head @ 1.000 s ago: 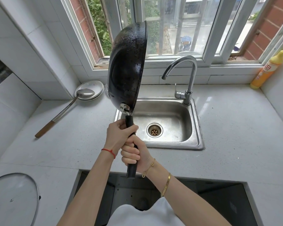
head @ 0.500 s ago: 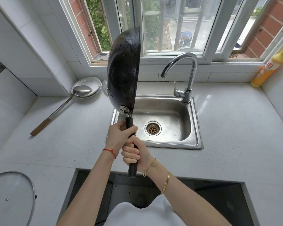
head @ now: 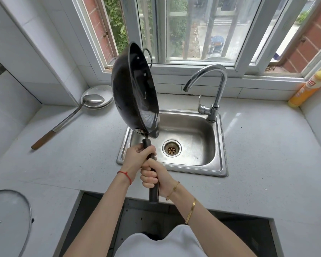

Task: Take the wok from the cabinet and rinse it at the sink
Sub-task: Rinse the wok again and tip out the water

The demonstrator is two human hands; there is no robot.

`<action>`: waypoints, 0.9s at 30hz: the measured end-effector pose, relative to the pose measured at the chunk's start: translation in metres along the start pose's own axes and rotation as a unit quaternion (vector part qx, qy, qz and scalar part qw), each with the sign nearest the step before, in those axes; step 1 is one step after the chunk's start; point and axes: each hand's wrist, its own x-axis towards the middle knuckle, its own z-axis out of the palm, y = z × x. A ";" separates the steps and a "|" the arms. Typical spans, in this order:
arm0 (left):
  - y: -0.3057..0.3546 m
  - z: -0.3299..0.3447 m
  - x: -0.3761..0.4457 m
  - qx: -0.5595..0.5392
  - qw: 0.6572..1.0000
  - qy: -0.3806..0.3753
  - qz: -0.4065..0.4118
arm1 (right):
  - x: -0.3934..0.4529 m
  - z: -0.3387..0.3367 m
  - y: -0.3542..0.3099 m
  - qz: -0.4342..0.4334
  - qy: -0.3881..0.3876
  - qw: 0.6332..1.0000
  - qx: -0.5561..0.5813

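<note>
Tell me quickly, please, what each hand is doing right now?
Left hand: closed, gripping the wok handle nearest the pan.
Right hand: closed, gripping the same handle lower down.

The wok (head: 135,93) stands on edge, so most of its inside is seen only at a steep slant, and its body hides the left rim of the sink (head: 219,164) and part of the round dish (head: 97,96) behind it. The left hand (head: 135,157) and right hand (head: 154,175) cover the middle of the wok's handle (head: 153,194). The glass lid (head: 9,219) on the table (head: 267,154) is cut off by the left edge. The yellow bottle (head: 308,88) is cut by the right edge, and its label print is too small to read. Both forearms run out of the bottom edge.
</note>
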 end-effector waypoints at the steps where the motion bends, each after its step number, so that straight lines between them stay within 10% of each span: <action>1: 0.001 0.002 -0.001 -0.012 1.000 -0.004 -0.005 | -0.003 0.000 -0.003 -0.008 0.016 0.999 -0.028; 13: -0.035 0.008 -0.027 -0.165 0.982 -0.064 -0.062 | -0.033 -0.015 0.013 -0.105 0.146 0.900 -0.397; 27: -0.053 -0.029 -0.057 -0.191 0.974 -0.067 -0.100 | -0.024 0.011 0.077 -0.180 0.220 0.839 -0.464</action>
